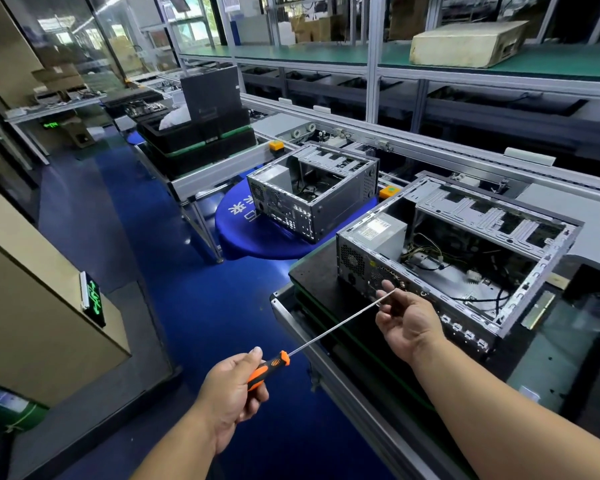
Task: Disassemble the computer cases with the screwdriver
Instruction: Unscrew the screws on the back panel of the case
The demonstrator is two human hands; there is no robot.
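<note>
While each grip (238,389) (407,322) holds the screwdriver (326,334), cases (454,251) sit on a workbench (312,271) above blue floor (187,271)

The screwdriver (270,368) has an orange and black handle and a bright silver shaft. The near computer case (458,251) is bare grey metal, with a silver power supply bearing a white label, and yellow and black wires inside. It sits on a black mat (312,271) edged in green. The far computer case (312,192) is grey too, on a round blue stool (253,233) printed with white characters. The floor (174,258) is glossy deep blue. The upper shelf (326,55) is green. Two orange buttons (275,145) with green centres dot the grey conveyor frame.
</note>
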